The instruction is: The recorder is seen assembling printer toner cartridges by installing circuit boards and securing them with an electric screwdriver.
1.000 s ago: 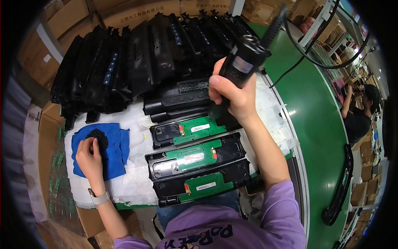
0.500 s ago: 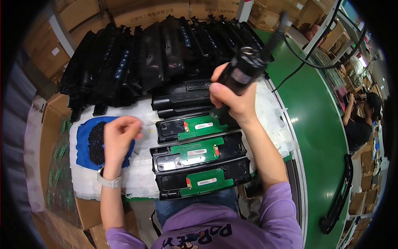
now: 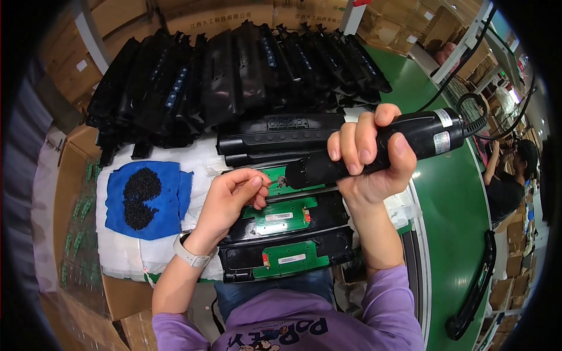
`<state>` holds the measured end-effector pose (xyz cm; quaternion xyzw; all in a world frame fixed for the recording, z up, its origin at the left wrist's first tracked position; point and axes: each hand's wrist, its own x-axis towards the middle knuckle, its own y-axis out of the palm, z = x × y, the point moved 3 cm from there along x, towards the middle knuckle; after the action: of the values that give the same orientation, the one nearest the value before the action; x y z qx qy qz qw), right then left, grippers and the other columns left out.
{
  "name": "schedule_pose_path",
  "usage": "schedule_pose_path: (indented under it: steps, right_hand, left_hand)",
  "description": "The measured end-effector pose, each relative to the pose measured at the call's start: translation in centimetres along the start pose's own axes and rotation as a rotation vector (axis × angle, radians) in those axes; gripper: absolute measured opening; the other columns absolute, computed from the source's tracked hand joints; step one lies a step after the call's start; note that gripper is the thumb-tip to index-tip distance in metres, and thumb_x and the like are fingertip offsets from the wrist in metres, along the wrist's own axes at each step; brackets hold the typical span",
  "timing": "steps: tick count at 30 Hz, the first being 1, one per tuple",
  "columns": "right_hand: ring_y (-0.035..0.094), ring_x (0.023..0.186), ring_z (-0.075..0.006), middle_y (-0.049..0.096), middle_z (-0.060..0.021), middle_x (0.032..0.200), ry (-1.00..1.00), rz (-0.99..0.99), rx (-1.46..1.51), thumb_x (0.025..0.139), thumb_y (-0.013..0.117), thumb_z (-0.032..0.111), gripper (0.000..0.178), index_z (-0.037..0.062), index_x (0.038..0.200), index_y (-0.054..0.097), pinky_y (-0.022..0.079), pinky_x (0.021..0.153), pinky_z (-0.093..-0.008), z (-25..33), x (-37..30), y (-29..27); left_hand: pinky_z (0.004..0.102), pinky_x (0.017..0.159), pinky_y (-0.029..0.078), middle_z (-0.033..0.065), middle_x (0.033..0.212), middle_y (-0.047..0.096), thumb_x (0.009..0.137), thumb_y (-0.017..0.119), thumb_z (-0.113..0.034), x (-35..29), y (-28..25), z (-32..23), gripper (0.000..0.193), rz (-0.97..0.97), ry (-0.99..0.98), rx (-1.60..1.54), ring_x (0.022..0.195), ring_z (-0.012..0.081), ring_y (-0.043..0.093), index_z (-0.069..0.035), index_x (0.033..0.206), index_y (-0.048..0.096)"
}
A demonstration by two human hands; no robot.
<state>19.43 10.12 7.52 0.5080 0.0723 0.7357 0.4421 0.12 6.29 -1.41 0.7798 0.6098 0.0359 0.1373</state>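
Observation:
My right hand (image 3: 374, 146) is wrapped round a black electric screwdriver (image 3: 421, 137), tilted so that its nose points left and slightly down. At the nose, my left hand (image 3: 240, 190) has thumb and forefinger pinched together; whatever they hold is too small to make out. Both hands are over the farthest of three black plastic panels with green circuit boards. Nearer me lie the middle circuit board (image 3: 293, 214) and the nearest circuit board (image 3: 281, 261), each in its black panel. Part of the farthest circuit board (image 3: 275, 173) is hidden by my fingers and the screwdriver.
A blue cloth (image 3: 117, 202) at the left bears a heap of small black pieces (image 3: 142, 186), probably screws. Black plastic housings (image 3: 234, 70) crowd the table's far side. The screwdriver's coiled cable (image 3: 475, 126) runs off right. A person (image 3: 509, 181) works beyond the green floor.
My left hand has moved right from beside the blue cloth to the far panel. The screwdriver has swung from upright to nearly level, its nose now at my left fingertips.

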Motion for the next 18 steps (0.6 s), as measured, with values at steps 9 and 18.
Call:
schedule_pose_path:
  steps: [9, 18]
  right_hand:
    - [0.042, 0.044, -0.0118, 0.047, -0.0009, 0.06, 0.002, 0.035, -0.086, 0.085, 0.051, 0.028, 0.026, 0.0073, 0.1, 0.046, 0.043, 0.055, -0.0319, -0.9, -0.57, 0.55]
    - [0.042, 0.045, -0.0116, 0.046, -0.0006, 0.061, 0.019, 0.024, -0.083, 0.085, 0.052, 0.029, 0.027, 0.0078, 0.1, 0.046, 0.043, 0.055, -0.0318, -0.93, -0.84, 0.82]
  left_hand:
    - [0.0217, 0.065, 0.047, 0.0058, 0.083, 0.062, 0.091, 0.056, -0.011, -0.33, 0.23, 0.43, 0.015, 0.028, 0.034, -0.053, 0.069, 0.0104, 0.057, 0.002, 0.099, 0.058]
    - [0.0234, 0.069, 0.051, 0.0103, 0.086, 0.065, 0.087, 0.06, -0.003, -0.79, -0.03, 0.45, 0.016, 0.031, 0.039, -0.058, 0.074, 0.0132, 0.063, 0.003, 0.101, 0.061]
